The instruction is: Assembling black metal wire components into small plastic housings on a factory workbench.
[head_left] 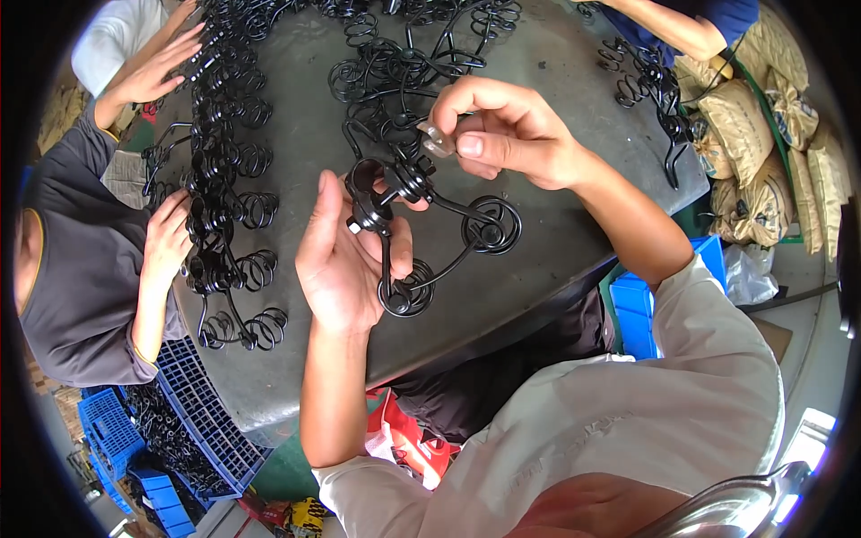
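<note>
My left hand (341, 273) is closed around a black clamp assembly (369, 199) with a ring-shaped collar and a bolt. Bent black wire arms ending in coiled loops (491, 226) reach out from it to the right and toward me. Just above and right of the collar, my right hand (520, 134) pinches a small translucent piece (436, 140) between thumb and fingers. What that piece is, I cannot make out. Behind my hands lies a pile of similar black wire-and-coil parts (408, 67) on the dark table (547, 90).
A long row of black coil parts (224, 161) runs along the table's left side, where a co-worker's hand (166, 229) touches it. Another person's arm (668, 27) is at the far right beside more coil parts (650, 85). Blue crates (211, 412) and stacked sacks (740, 125) stand around the table.
</note>
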Demonstrator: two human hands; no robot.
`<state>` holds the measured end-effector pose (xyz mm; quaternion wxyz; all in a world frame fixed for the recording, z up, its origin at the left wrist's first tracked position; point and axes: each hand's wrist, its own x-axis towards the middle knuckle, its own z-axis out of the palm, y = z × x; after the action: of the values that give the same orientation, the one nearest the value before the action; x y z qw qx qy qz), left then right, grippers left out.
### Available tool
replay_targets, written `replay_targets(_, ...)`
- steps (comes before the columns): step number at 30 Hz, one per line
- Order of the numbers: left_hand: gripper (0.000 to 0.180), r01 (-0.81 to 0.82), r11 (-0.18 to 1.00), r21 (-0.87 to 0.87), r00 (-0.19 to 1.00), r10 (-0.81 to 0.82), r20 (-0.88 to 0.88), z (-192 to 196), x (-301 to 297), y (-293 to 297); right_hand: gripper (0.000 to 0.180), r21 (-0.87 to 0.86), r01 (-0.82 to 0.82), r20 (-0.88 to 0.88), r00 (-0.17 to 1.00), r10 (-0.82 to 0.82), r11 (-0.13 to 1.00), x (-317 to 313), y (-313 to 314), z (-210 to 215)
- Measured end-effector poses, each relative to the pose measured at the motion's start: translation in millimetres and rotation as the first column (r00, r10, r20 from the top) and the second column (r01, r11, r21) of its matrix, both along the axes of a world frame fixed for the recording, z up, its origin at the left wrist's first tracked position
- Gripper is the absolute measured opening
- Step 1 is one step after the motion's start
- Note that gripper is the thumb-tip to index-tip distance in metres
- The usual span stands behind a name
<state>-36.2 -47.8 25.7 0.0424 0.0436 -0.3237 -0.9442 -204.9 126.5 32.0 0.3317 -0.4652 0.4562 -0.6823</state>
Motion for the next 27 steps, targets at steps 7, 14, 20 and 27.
replay_targets(7, 0.050, 0.043, 0.998, 0.055, 0.999, -0.044, 0.021, 4.1, 0.3, 0.7, 0.012, -0.001, -0.041, -0.103, 0.994, 0.041, 0.999, -4.7, 3.9, -2.4)
replay_targets(14, 0.046, 0.047, 0.999, 0.007, 0.999, -0.047, 0.005, 3.2, 1.3, -0.7, 0.011, -0.058, -0.031, -0.255, 0.967, 0.015, 0.998, -8.3, 1.4, -0.9)
replay_targets(20, 0.050, 0.144, 0.979, 0.144, 0.990, -0.143, -0.019, -2.4, 1.8, -2.7, 0.011, -0.072, -0.032, -0.347, 0.938, 0.005, 0.997, -8.2, 1.1, -0.2)
replay_targets(27, 0.054, 0.292, 0.904, 0.312, 0.936, -0.338, 0.102, -1.3, 2.8, -2.3, 0.016, -0.106, -0.067, -0.514, 0.858, 0.003, 0.992, -9.4, 3.5, 7.2)
